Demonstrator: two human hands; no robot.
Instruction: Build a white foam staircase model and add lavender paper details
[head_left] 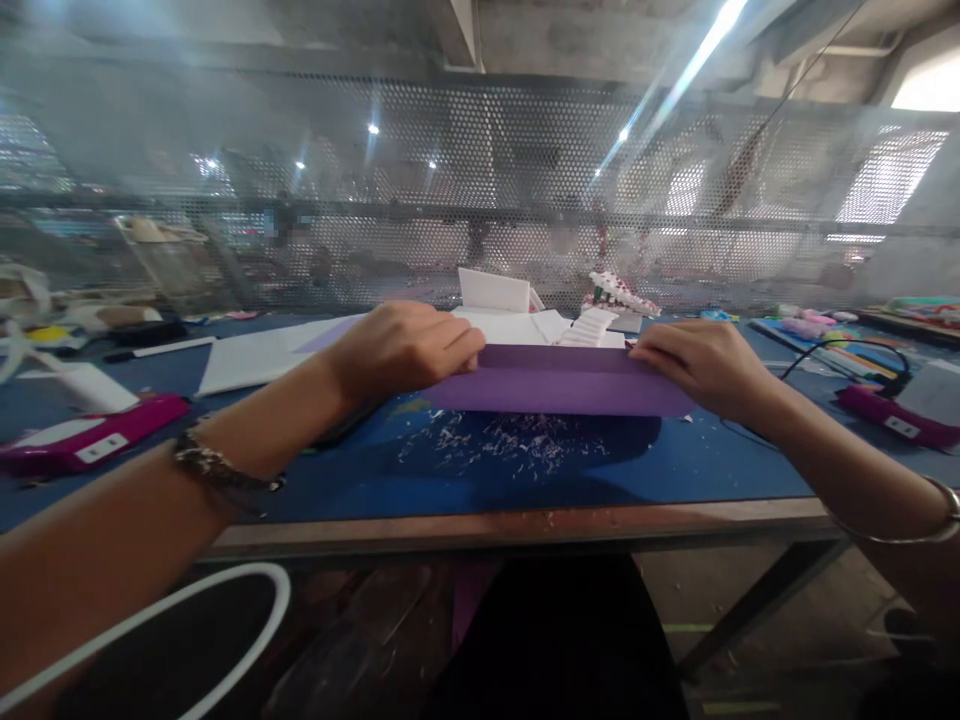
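Note:
A purple sheet, like paper or thin card [555,385], is held up between both hands over the blue table top [345,485]. My left hand [420,345] pinches its upper left edge, fingers closed. At the upper right corner, my right hand [697,360] grips the sheet the same way. Small white shreds [525,440] lie scattered on the table below the sheet. Behind it stand white board pieces [495,290], a small stair-like white piece [589,327] and a white-and-red decorated model part [622,295].
Magenta tools or boxes with white labels lie at left [97,435] and right [900,415]. A black cable [847,345] loops at the right. White sheets [255,355] lie left of the hands. A perforated metal screen [480,180] rises behind the table. A white tube [277,590] curves at lower left.

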